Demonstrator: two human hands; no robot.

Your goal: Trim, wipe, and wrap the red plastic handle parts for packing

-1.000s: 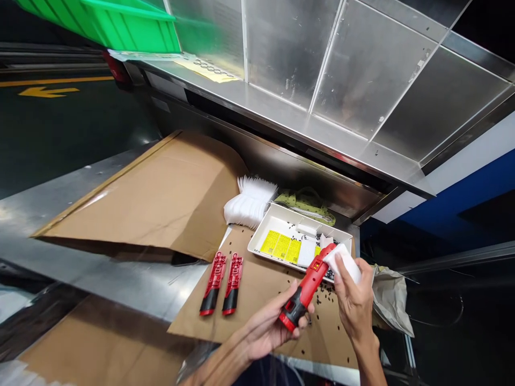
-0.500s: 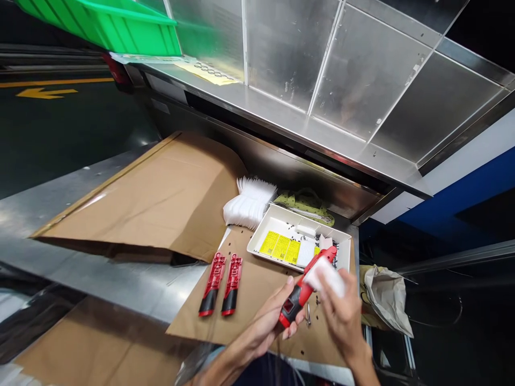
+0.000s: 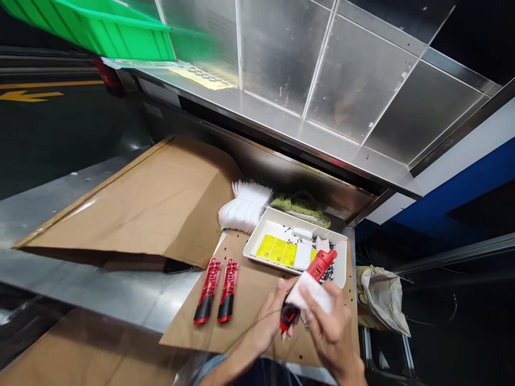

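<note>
My left hand (image 3: 270, 316) is wrapped round the lower part of a red and black plastic tool housing (image 3: 321, 264), which tilts up to the right. My right hand (image 3: 332, 327) pinches a white wipe (image 3: 310, 292) and presses it on the middle of the housing, covering part of it. Two similar red and black housing halves, a left one (image 3: 208, 289) and a right one (image 3: 228, 289), lie side by side on the cardboard sheet (image 3: 249, 300), their ribbed insides facing up.
A white tray (image 3: 251, 247) with yellow labels and small black screws sits beyond my hands. Beside it are a stack of white sheets (image 3: 246, 206) and a green patterned pouch (image 3: 300, 206). A large cardboard box (image 3: 132, 203) stands left; a paper bag (image 3: 382, 300) is at right.
My right hand has moved the wipe down and left along the housing, from near its red tip to its middle. The view has shifted slightly.
</note>
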